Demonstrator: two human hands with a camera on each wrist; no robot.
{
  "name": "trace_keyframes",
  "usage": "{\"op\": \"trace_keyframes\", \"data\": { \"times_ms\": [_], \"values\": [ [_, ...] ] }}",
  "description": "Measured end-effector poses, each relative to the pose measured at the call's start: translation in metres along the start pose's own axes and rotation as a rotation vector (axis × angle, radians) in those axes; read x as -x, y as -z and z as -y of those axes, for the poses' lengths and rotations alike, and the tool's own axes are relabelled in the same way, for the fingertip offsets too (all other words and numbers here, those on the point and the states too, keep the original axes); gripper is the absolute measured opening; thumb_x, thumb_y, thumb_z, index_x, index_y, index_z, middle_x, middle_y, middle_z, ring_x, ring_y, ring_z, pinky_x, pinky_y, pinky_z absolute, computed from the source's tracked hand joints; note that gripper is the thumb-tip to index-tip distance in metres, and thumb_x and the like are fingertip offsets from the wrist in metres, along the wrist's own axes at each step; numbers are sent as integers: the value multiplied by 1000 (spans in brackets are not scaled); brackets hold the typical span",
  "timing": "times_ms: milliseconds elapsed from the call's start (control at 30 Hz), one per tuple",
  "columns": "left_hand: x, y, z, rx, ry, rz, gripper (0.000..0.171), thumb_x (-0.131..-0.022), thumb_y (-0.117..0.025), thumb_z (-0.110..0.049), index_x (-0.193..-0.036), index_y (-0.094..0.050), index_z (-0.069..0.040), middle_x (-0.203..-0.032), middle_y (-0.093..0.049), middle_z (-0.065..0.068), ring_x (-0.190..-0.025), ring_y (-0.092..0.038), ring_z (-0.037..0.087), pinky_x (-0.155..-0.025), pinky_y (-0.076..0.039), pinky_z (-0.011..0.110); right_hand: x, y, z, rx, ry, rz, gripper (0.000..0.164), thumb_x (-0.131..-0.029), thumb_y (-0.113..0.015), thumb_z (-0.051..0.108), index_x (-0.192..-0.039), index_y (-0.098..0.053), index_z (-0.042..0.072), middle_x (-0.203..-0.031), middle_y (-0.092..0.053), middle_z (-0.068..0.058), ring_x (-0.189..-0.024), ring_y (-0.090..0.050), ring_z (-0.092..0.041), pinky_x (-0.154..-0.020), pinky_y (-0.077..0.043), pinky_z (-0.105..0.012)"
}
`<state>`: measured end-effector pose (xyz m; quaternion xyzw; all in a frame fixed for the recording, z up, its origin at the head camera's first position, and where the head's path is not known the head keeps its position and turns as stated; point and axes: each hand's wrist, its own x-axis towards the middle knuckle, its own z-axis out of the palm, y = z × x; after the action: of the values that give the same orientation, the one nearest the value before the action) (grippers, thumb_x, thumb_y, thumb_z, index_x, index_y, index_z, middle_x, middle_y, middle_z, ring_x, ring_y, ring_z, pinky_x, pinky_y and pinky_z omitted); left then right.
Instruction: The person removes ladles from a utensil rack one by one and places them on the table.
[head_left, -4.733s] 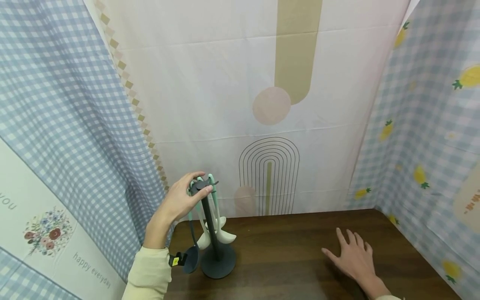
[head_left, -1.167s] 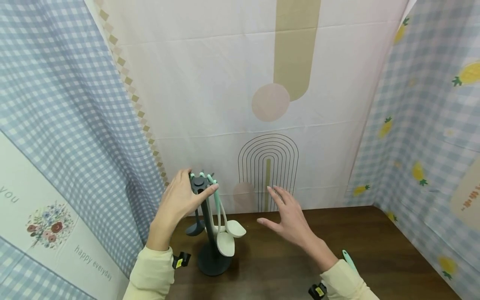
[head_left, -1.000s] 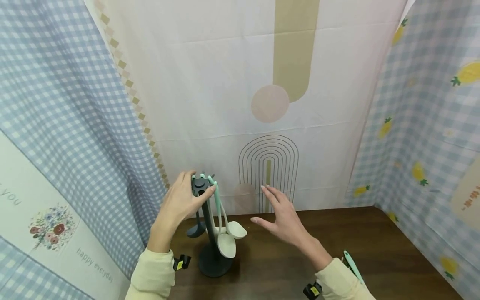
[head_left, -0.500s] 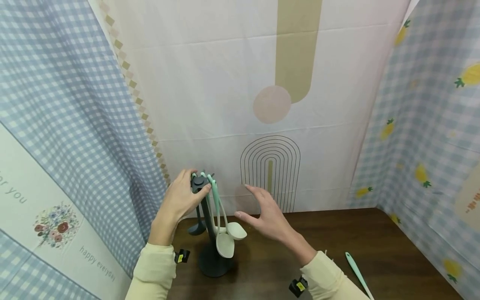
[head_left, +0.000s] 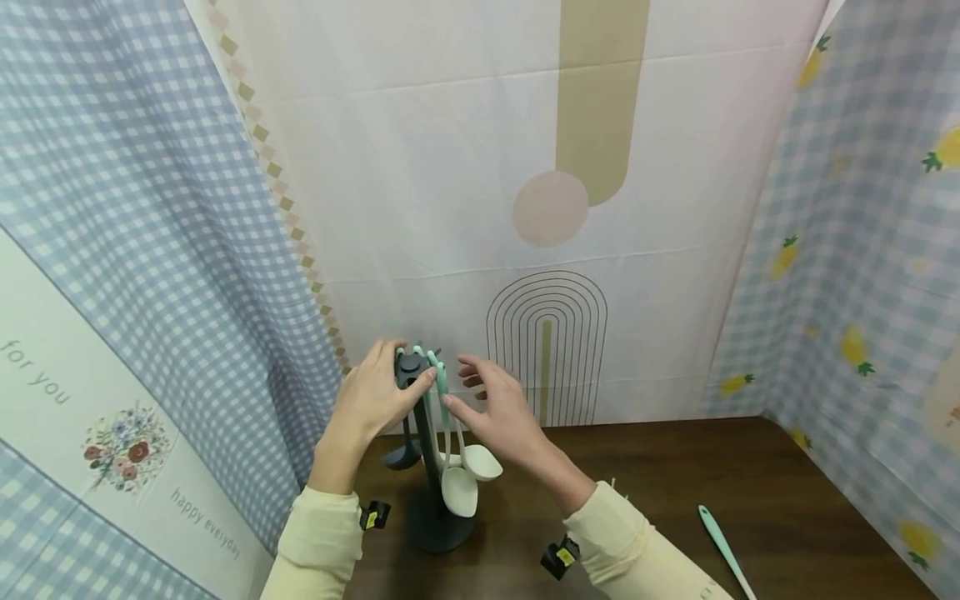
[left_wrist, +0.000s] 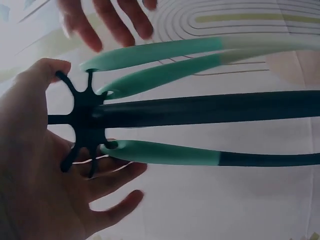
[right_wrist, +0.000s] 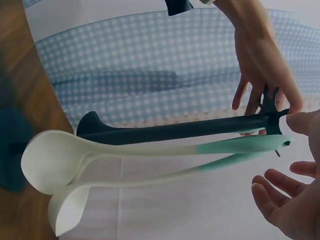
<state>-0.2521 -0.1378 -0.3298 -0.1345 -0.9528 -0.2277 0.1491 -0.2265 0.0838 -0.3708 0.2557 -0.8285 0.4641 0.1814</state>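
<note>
A dark utensil stand [head_left: 438,529] rises from the table, its hooked top held by my left hand [head_left: 369,398]. The thumb touches a hook tip and the fingers lie behind the hooks in the left wrist view. Two cream ladles [right_wrist: 55,160] with mint handles hang on the right side. A dark ladle [head_left: 403,456] with a mint handle hangs at the back left. Just right of the nearest mint handle [right_wrist: 245,144] is my right hand [head_left: 504,412], thumb and fingers parted around its top end. Part of another pale utensil shows behind the ladles.
A mint-handled utensil [head_left: 723,546] lies on the brown table [head_left: 645,475] at the right, its lower end out of frame. A printed white cloth [head_left: 420,208] hangs behind the stand, with checked curtains [head_left: 187,208] at both sides.
My right hand has come from the table's right side to the stand. The stand's top has turned, taking the dark ladle from front to back. A mint-handled utensil now shows at right.
</note>
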Motion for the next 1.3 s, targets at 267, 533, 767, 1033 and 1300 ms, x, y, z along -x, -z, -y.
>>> {"op": "trace_keyframes", "data": {
  "times_ms": [267, 533, 767, 1033, 1300],
  "values": [
    [-8, 13, 0, 188, 41, 142, 87, -99, -51, -73, -152, -46, -5, -149, -51, 21, -129, -57, 42, -101, -49, 60, -13, -20, -3, -99, -38, -10, 43, -102, -72, 21, -141, -59, 5, -119, -68, -12, -105, -69, -26, -88, -60, -41],
    [-14, 5, 3, 218, 64, 164, 81, -96, -61, -70, -145, -50, -6, -124, -61, 16, -98, -62, 29, -80, -52, 44, -13, -32, -11, -111, -96, -10, 31, -102, -73, 18, -129, -62, 8, -108, -69, -5, -96, -69, -17, -83, -59, -30],
    [-17, 3, -2, 171, 29, 165, 77, -98, -56, -71, -142, -51, -8, -122, -60, 12, -99, -61, 29, -83, -51, 47, -13, -35, -18, -77, -56, -66, 22, -101, -74, 17, -120, -66, 13, -102, -71, -3, -93, -70, -19, -79, -59, -35],
    [-11, 5, 0, 131, 29, 214, 75, -99, -54, -68, -146, -49, -8, -133, -58, 13, -112, -62, 31, -93, -52, 51, -8, -39, -21, -47, -27, -63, 21, -100, -75, 16, -120, -68, 12, -96, -73, -1, -89, -71, -19, -77, -60, -39],
    [-12, 11, -1, 120, 43, 191, 71, -101, -56, -62, -146, -49, -9, -137, -57, 13, -112, -63, 32, -93, -52, 52, -10, -36, -16, -56, -30, -47, 23, -100, -75, 17, -121, -69, 11, -92, -73, 0, -85, -72, -17, -76, -59, -35]
  ]
}}
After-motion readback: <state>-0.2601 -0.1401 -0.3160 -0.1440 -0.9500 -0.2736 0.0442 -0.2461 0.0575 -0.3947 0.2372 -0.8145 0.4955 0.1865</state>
